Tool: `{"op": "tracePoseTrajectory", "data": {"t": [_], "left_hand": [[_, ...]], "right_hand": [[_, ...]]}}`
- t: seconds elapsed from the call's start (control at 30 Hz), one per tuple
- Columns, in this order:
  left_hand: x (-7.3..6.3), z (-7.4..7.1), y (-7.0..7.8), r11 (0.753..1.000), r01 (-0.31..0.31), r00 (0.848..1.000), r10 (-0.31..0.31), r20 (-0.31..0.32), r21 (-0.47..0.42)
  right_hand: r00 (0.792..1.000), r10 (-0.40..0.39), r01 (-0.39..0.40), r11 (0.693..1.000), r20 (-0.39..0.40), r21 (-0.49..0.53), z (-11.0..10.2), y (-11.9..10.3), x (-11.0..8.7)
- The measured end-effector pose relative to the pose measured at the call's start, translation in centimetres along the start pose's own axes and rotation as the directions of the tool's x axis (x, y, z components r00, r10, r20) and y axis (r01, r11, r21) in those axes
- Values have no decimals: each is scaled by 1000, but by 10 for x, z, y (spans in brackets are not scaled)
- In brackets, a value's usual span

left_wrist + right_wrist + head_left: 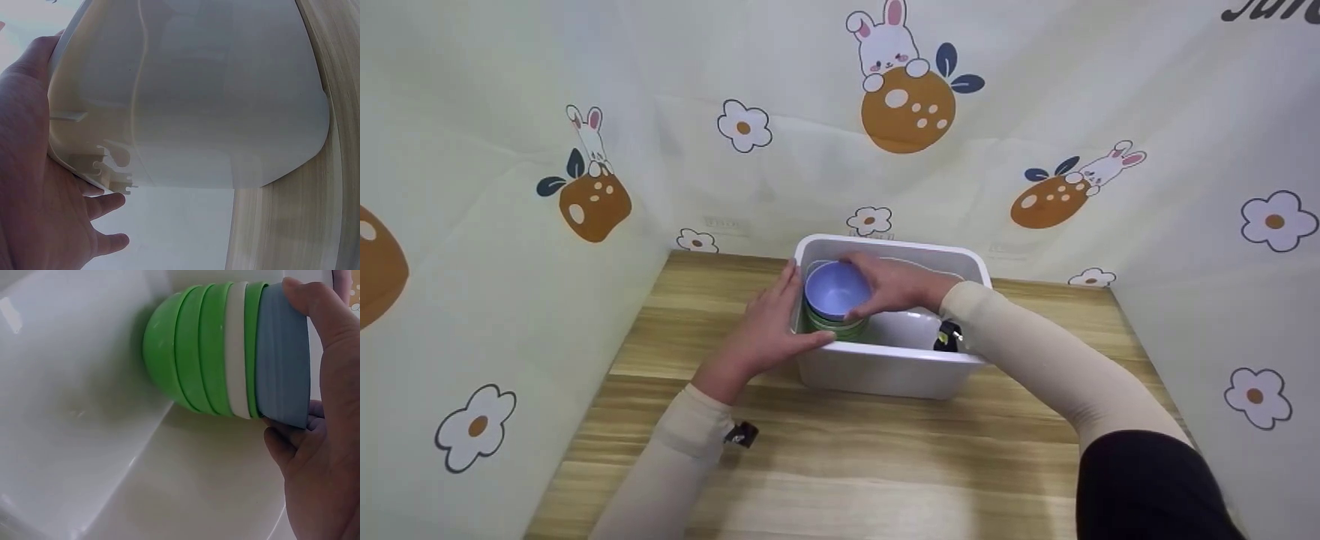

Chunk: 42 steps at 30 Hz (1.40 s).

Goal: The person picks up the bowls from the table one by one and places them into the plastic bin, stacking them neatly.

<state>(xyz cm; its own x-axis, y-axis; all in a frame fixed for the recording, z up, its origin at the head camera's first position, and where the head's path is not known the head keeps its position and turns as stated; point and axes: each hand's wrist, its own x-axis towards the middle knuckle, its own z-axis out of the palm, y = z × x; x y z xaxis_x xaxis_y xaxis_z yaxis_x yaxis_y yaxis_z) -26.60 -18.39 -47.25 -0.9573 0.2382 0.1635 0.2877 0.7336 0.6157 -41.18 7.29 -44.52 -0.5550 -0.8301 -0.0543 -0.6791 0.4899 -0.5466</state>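
Note:
Inside a white plastic bin (885,373) on the wooden table, a stack of bowls stands at the left end. On top is a blue bowl (838,291), which my right hand (896,285) grips by its sides, thumb and fingers spread across it. From the right wrist view, green bowls (185,349) and one white bowl (237,349) are nested under the blue one. My left hand (765,326) rests against the bin's front left corner, thumb along the front rim. In the left wrist view its fingers (107,206) stretch out past the bin's edge.
Patterned fabric walls (780,180) enclose the wooden table (870,465) at the back and both sides. A small black camera (742,434) is strapped to the left wrist, another (947,337) to the right wrist.

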Motion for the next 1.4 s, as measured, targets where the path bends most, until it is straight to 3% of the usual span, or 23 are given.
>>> {"op": "tracePoseTrajectory", "data": {"t": [0.4, 1.0, 1.23, 1.4], "left_hand": [[-1, 3, 1, 1000, 4, 1000, -4, -10, -9], [6, 6, 6, 1000, -4, 1000, 5, 13, -10], [13, 6, 8, 999, -4, 999, 5, 31, -40], [9, 5, 2, 999, 12, 1000, -11, 24, -49]], "right_hand": [[1000, -11, 11, 1000, 25, -11, 8, 6, -1], [1000, 11, -10, 997, 22, -81, -7, 0, -11], [998, 64, -65, 995, -4, -78, -42, -11, -36], [986, 140, -141, 990, -94, -6, -68, -22, -75]]}}
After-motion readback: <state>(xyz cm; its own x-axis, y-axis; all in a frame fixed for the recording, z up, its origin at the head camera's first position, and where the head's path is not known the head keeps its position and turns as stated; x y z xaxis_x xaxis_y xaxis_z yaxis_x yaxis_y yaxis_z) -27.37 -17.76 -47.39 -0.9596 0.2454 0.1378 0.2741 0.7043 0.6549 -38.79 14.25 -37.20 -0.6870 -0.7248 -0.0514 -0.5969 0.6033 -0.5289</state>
